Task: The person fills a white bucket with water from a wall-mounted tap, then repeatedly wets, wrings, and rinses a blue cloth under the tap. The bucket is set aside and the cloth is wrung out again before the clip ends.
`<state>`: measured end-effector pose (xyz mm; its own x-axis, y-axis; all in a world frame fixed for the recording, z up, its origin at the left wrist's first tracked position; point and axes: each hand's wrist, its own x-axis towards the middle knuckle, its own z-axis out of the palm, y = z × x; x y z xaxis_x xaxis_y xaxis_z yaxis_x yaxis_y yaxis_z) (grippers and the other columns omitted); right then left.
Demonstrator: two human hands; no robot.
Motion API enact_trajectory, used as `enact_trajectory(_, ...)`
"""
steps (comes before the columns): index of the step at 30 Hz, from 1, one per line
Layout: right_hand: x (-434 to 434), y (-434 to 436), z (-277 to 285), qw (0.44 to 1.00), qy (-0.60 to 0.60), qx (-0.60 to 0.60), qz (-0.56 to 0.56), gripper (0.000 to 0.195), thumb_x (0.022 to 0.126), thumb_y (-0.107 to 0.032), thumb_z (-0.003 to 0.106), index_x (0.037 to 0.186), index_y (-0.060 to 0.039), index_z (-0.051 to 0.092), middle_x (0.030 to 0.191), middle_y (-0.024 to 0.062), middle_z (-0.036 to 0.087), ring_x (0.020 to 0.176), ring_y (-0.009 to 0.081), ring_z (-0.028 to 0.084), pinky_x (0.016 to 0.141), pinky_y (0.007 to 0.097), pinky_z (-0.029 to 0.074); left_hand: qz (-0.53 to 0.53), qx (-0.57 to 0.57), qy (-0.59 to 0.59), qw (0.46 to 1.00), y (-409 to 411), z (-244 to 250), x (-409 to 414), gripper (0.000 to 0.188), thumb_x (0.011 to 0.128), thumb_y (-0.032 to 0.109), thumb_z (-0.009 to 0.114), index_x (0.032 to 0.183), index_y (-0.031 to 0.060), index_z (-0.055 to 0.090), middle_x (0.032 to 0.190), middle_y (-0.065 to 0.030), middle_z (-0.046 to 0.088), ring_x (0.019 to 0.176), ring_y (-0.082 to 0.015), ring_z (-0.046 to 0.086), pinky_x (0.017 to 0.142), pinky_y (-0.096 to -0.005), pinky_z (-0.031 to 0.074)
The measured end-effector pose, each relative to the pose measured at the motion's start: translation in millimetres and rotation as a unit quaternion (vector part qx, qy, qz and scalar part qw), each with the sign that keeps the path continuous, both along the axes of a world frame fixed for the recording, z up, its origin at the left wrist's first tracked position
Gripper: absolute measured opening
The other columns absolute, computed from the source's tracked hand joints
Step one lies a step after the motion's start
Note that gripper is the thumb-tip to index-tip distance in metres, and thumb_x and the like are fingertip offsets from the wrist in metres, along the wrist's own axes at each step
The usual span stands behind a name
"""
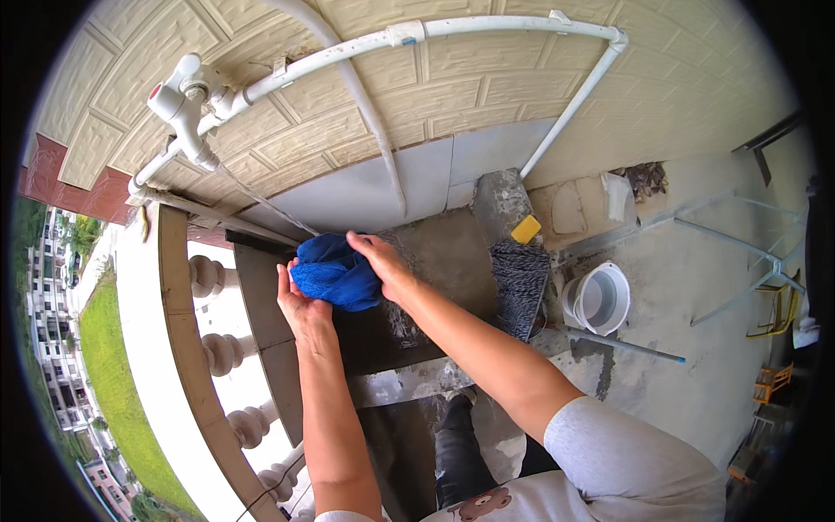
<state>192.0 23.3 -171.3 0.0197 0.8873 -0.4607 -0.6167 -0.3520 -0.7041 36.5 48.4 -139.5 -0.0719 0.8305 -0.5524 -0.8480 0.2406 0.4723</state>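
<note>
A bunched blue cloth [336, 274] is held between both hands, in a stream of water. My left hand [305, 307] cups it from the lower left, palm up. From the upper right my right hand [385, 261] grips its side, thumb on top. The water stream [267, 199] runs down from a white plastic tap [186, 117] with a red mark, fixed to the wall pipe, and meets the cloth's top edge. Below the hands lies a wet, dark concrete basin floor [450, 261].
A grey mop head [520, 280] lies on the basin's right edge beside a yellow sponge [526, 230]. Farther right stand a white bucket [603, 300], a blue-tipped pole [626, 346] and a metal folding frame [770, 264]. A baluster railing [209, 352] borders the left. White pipes [456, 26] cross the wall.
</note>
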Motion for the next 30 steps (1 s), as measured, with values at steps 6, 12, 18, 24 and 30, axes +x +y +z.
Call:
enact_trajectory(6, -55.6, 6.8, 57.9, 0.878, -0.414, 0.226, -0.081, 0.029, 0.07, -0.016, 0.07, 0.096, -0.0101, 0.061, 0.112, 0.012, 0.053, 0.106, 0.0275, 0.054, 0.09, 0.0361, 0.044, -0.109, -0.008, 0.073, 0.991, 23.4, -6.9, -22.6, 0.059, 0.087, 0.056, 0.051, 0.115, 0.0044, 0.053, 0.103, -0.0103, 0.06, 0.1, -0.0239, 0.057, 0.093, -0.0387, 0.044)
enact_trajectory(12, -105.2, 13.9, 84.8, 0.772, -0.591, 0.22, -0.075, 0.026, 0.07, -0.031, 0.07, 0.089, -0.0146, 0.062, 0.099, 0.0065, 0.056, 0.085, 0.0296, 0.06, 0.07, 0.0423, 0.051, -0.17, 0.187, -0.257, 0.933, 20.0, -20.1, -21.1, 0.054, 0.089, 0.058, 0.044, 0.102, 0.0071, 0.055, 0.098, -0.011, 0.059, 0.091, -0.0256, 0.057, 0.081, -0.0374, 0.048)
enact_trajectory(18, -72.8, 82.5, 59.4, 0.724, -0.676, 0.138, -0.015, 0.027, 0.079, -0.036, 0.061, 0.077, -0.0087, 0.062, 0.08, 0.0126, 0.063, 0.076, 0.0335, 0.062, 0.067, 0.0447, 0.049, -0.162, -0.01, 0.081, 0.983, 3.3, 6.1, 5.9, 0.047, 0.099, 0.042, 0.032, 0.12, 0.0032, 0.05, 0.109, -0.01, 0.059, 0.096, -0.0213, 0.059, 0.087, -0.0356, 0.049)
enact_trajectory(24, -35.6, 103.0, 26.1, 0.834, -0.546, -0.026, -0.071, 0.04, 0.086, -0.044, 0.051, 0.081, -0.0069, 0.065, 0.083, 0.0158, 0.066, 0.081, 0.0382, 0.062, 0.07, 0.0456, 0.048, -0.171, -0.031, 0.231, 0.957, 6.8, 8.4, 9.9, 0.044, 0.097, 0.038, 0.041, 0.12, 0.002, 0.051, 0.11, -0.0106, 0.059, 0.098, -0.0209, 0.06, 0.082, -0.0375, 0.05)
enact_trajectory(30, -37.9, 53.2, 20.2, 0.912, -0.373, 0.159, -0.063, 0.033, 0.091, -0.035, 0.052, 0.09, -0.0046, 0.065, 0.088, 0.0129, 0.066, 0.086, 0.0257, 0.062, 0.075, 0.0344, 0.046, -0.16, 0.032, -0.047, 0.986, 34.2, -24.1, -14.0, 0.063, 0.089, 0.055, 0.047, 0.127, 0.0048, 0.047, 0.129, -0.0147, 0.049, 0.12, -0.0319, 0.047, 0.101, -0.0482, 0.036)
